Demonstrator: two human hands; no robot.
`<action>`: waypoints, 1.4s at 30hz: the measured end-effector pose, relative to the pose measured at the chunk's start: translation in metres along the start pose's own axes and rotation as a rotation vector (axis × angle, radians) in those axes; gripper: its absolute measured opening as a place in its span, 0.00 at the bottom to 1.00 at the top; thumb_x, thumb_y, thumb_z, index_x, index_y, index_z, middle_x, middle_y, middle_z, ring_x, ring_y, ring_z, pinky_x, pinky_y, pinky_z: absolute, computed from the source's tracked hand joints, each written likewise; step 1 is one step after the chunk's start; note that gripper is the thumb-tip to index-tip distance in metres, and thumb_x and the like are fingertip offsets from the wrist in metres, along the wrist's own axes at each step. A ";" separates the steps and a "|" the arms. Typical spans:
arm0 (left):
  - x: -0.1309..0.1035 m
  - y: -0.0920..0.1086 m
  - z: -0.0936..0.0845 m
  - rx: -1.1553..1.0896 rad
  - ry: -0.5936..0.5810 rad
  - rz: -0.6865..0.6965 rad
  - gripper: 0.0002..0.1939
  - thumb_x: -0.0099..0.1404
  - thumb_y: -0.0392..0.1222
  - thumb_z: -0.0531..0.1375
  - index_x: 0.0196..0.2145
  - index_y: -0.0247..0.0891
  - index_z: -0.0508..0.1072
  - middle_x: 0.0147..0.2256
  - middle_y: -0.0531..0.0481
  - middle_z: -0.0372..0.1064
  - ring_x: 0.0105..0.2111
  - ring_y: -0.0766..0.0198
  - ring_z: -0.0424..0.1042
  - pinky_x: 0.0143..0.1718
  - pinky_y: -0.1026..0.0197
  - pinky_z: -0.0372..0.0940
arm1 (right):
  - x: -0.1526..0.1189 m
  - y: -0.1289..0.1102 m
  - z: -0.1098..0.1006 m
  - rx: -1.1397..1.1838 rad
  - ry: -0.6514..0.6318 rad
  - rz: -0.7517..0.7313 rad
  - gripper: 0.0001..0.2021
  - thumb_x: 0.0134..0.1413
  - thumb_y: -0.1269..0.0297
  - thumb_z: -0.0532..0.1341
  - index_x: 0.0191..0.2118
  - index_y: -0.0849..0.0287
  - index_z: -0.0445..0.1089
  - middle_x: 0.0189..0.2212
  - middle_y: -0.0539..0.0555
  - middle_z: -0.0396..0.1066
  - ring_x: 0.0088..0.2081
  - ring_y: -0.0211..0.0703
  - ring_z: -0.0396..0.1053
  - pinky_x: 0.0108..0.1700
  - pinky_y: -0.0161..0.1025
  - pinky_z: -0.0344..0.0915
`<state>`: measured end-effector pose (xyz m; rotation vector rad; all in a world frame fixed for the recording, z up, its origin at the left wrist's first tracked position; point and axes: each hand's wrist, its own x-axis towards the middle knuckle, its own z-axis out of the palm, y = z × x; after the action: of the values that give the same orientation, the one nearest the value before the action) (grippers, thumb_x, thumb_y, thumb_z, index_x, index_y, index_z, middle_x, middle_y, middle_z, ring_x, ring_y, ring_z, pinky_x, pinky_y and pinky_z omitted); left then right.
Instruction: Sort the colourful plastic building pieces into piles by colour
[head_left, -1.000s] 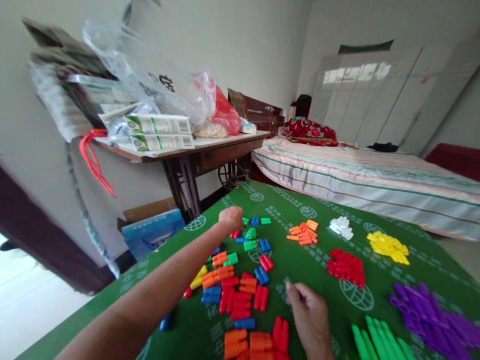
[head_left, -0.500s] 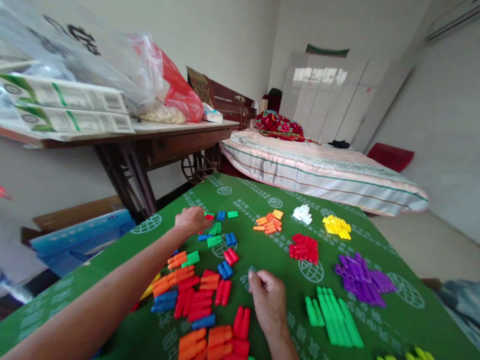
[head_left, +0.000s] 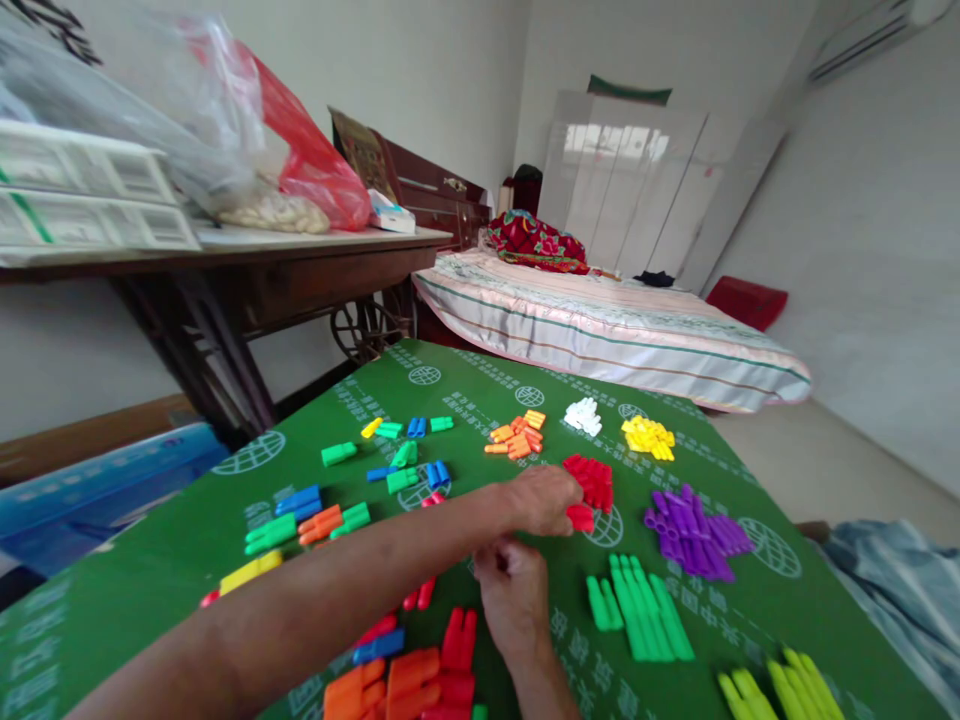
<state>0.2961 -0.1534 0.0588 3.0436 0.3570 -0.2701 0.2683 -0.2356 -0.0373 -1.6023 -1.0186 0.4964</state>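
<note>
My left arm reaches across the green board. My left hand [head_left: 546, 500] is closed on a red bullet-shaped toy block [head_left: 580, 517], at the near edge of the red block pile [head_left: 594, 482]. Just below it, my right hand [head_left: 514, 592] rests curled into a fist; what its fingers hold, if anything, is hidden. Mixed blocks lie to the left, among them green blocks [head_left: 270, 534], an orange block [head_left: 320, 524] and a blue block [head_left: 379, 646]. My left forearm covers part of this mix.
Sorted piles lie about the board [head_left: 480, 385]: orange [head_left: 516, 437], white [head_left: 583, 416], yellow [head_left: 649, 437], purple [head_left: 694, 533], green [head_left: 651, 608] and lime [head_left: 802, 685]. A wooden table [head_left: 300, 262] with bags stands at left; a bed [head_left: 600, 325] is behind.
My left hand has moved from the far left blocks rightward to the red pile, carrying a red block. My right hand stays curled in nearly the same place. The view has shifted slightly.
</note>
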 end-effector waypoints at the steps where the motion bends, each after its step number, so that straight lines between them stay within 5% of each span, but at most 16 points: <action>1: 0.006 0.004 0.002 0.032 -0.003 0.018 0.11 0.56 0.44 0.58 0.35 0.37 0.74 0.38 0.43 0.74 0.39 0.55 0.72 0.36 0.59 0.66 | 0.000 0.001 0.000 -0.003 -0.003 0.009 0.14 0.49 0.60 0.56 0.17 0.59 0.65 0.13 0.45 0.59 0.18 0.33 0.52 0.21 0.31 0.49; 9: -0.002 -0.007 0.001 0.005 0.132 -0.089 0.12 0.58 0.40 0.56 0.39 0.37 0.72 0.41 0.42 0.71 0.42 0.53 0.71 0.40 0.55 0.67 | 0.003 -0.006 -0.003 -0.004 0.000 0.022 0.14 0.49 0.60 0.56 0.17 0.59 0.64 0.13 0.44 0.59 0.18 0.33 0.53 0.23 0.32 0.49; 14: -0.015 -0.022 0.006 -0.049 0.050 -0.168 0.10 0.56 0.40 0.56 0.35 0.39 0.74 0.37 0.45 0.74 0.41 0.54 0.72 0.40 0.56 0.66 | 0.002 -0.010 -0.002 -0.018 0.003 0.018 0.16 0.50 0.59 0.55 0.16 0.59 0.62 0.14 0.45 0.59 0.19 0.34 0.53 0.24 0.33 0.47; 26: 0.004 -0.018 0.022 -0.119 -0.029 -0.220 0.12 0.51 0.49 0.63 0.30 0.38 0.76 0.31 0.46 0.74 0.34 0.57 0.72 0.31 0.61 0.63 | 0.002 -0.008 -0.001 -0.005 -0.002 0.050 0.14 0.48 0.61 0.55 0.16 0.58 0.60 0.14 0.45 0.57 0.19 0.34 0.54 0.24 0.33 0.47; 35: -0.033 -0.048 0.030 -0.375 -0.055 -0.176 0.15 0.46 0.38 0.64 0.35 0.43 0.76 0.25 0.59 0.72 0.24 0.69 0.66 0.25 0.67 0.57 | -0.004 -0.012 0.001 -0.045 -0.092 -0.063 0.17 0.52 0.59 0.55 0.16 0.58 0.54 0.15 0.44 0.50 0.20 0.33 0.50 0.24 0.33 0.44; 42: -0.078 -0.073 0.025 -0.439 0.072 -0.308 0.16 0.51 0.38 0.60 0.40 0.37 0.73 0.27 0.55 0.71 0.26 0.69 0.66 0.24 0.69 0.55 | -0.013 -0.013 0.005 -0.091 -0.113 -0.246 0.20 0.54 0.61 0.55 0.15 0.59 0.50 0.14 0.43 0.48 0.19 0.30 0.48 0.22 0.32 0.44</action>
<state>0.2004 -0.1023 0.0449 2.5642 0.7770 -0.0804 0.2533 -0.2432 -0.0287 -1.5151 -1.3208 0.3795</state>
